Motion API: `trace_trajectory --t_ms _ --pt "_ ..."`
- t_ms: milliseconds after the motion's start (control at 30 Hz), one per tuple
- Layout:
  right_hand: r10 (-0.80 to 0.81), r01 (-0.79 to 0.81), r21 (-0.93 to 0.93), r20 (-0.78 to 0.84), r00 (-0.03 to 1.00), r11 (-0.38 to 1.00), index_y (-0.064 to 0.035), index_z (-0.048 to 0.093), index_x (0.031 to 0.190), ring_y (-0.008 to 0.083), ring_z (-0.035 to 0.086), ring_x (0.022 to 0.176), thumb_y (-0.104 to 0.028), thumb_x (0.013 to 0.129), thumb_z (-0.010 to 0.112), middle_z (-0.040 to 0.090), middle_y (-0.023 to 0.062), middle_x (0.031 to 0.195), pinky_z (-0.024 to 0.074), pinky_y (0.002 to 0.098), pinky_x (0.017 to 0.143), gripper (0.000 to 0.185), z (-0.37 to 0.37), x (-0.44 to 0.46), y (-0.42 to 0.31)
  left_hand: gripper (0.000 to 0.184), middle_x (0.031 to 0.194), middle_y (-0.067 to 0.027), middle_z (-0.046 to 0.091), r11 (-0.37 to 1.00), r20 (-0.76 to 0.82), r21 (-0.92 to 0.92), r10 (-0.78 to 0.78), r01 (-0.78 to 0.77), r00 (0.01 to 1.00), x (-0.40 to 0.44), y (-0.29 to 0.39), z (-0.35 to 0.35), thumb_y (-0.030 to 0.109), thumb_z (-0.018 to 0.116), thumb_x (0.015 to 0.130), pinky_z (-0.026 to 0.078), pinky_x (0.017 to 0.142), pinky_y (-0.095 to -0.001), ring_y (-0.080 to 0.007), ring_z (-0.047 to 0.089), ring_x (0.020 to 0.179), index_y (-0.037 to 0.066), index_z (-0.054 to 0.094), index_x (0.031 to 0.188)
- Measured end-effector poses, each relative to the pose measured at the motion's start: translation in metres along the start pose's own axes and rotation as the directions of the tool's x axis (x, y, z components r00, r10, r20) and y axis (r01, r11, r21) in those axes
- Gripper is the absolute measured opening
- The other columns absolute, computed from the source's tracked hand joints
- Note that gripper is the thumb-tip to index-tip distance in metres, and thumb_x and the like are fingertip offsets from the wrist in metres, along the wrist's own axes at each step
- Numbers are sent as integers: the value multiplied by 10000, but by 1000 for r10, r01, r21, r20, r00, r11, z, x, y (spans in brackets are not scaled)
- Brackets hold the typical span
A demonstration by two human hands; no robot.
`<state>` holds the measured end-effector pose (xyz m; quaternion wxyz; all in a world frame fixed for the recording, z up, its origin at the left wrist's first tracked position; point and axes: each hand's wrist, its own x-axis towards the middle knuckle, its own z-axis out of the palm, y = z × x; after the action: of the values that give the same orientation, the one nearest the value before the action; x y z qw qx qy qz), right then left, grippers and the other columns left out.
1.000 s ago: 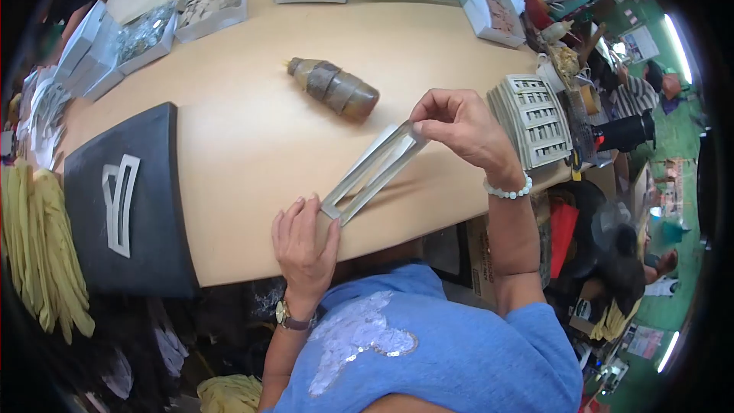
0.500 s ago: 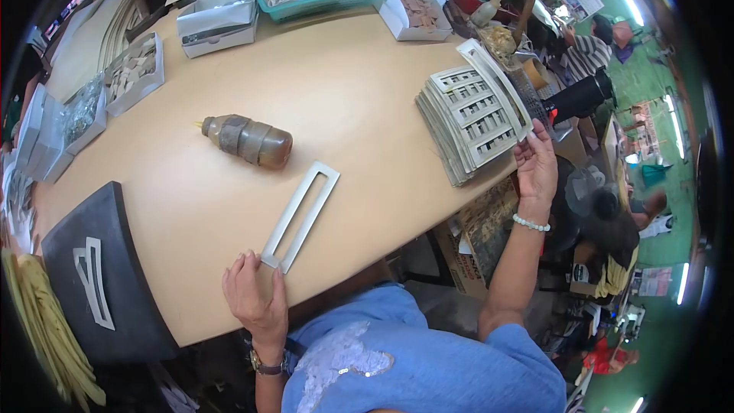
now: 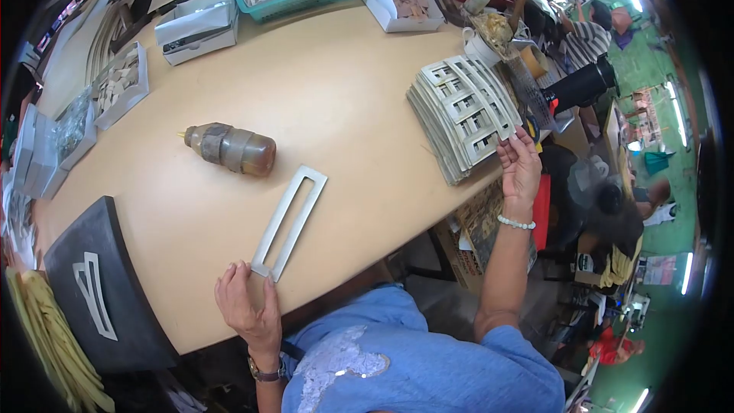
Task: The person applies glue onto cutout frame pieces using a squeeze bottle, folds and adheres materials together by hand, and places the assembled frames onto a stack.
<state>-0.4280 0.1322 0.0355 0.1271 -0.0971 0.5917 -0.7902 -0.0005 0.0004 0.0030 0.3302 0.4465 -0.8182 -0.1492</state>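
So, we see the left hand (image 3: 248, 307) with fingertips at the near end of the slotted frame (image 3: 280, 218), which lies on the table (image 3: 352, 107); clamped or just touching, can't tell. Right hand (image 3: 520, 167) has fingertips at the edge of the patterned stack (image 3: 462, 115); thumb contact hidden, so we can't confirm a pinch.

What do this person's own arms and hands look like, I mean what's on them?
Both the left hand and right hand are ungloved. The left wrist wears a watch with a dark strap; the right has a bracelet of pale, round beads. The right arm's blue sleeve is short, ending above the elbow.
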Motion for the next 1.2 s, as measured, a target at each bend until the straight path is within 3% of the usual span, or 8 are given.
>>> trace_trajectory --t_ms 400,633,733,833,900,967,1067,1200 --pt "-10 7 -94 -34 999 996 -20 568 1045 119 647 675 -52 841 644 648 73 841 551 223 597 221 5 -3 -6 453 1035 -161 616 1000 3 13 -8 8 1000 -2 -1 1 -6 687 746 408 928 -429 -324 555 1040 -24 549 1177" --pt "-308 264 -311 -101 946 913 -17 554 1038 32 454 544 -99 892 597 532 -20 756 355 160 474 173 21 -21 -15 442 1034 -152 626 1000 -8 18 5 -5 1000 -2 -2 2 5 693 747 401 940 -430 -325 552 1059 -18 560 1168" --pt "-477 473 -328 72 876 818 4 553 1054 28 435 571 -66 907 561 537 -1 792 361 162 505 164 67 -55 -24 436 1030 -146 630 1000 3 10 -11 11 1000 -2 -1 0 18 697 748 396 948 -432 -325 552 1066 -10 566 1162" --pt "-362 450 -210 352 863 868 40 529 1137 72 505 712 -68 894 582 572 62 910 441 198 617 272 133 -86 1 427 1026 -144 634 1000 -12 -12 -10 10 1000 0 -4 1 39 704 740 391 953 -438 -327 558 1069 -2 578 1145" --pt "-172 558 -430 662 730 710 45 491 1210 192 586 839 -235 828 692 592 154 1018 495 295 726 514 175 -97 14 421 1021 -149 634 1000 -19 -14 -21 21 1000 1 -3 1 42 705 735 392 953 -443 -331 563 1058 -1 582 1135" --pt "-142 720 -468 781 609 512 42 459 1253 321 604 943 -447 704 762 582 232 1094 491 395 815 796 211 -100 47 413 1017 -153 634 1000 -34 -21 -24 23 999 1 -3 0 52 706 734 393 952 -449 -333 566 1050 2 586 1126" --pt "-134 841 -377 880 456 387 37 446 1270 369 584 1016 -565 628 761 578 250 1121 473 423 865 935 244 -107 83 414 1014 -154 634 999 -60 -35 -18 16 998 1 -4 0 88 712 732 397 948 -459 -334 569 1044 8 590 1119" --pt "142 649 -399 900 412 648 27 483 1241 350 617 925 -462 674 759 598 260 1034 496 372 818 798 265 -116 82 471 1024 -143 634 1000 -61 -29 -13 11 998 1 -3 -4 158 741 709 400 944 -468 -328 571 1045 20 587 1132"
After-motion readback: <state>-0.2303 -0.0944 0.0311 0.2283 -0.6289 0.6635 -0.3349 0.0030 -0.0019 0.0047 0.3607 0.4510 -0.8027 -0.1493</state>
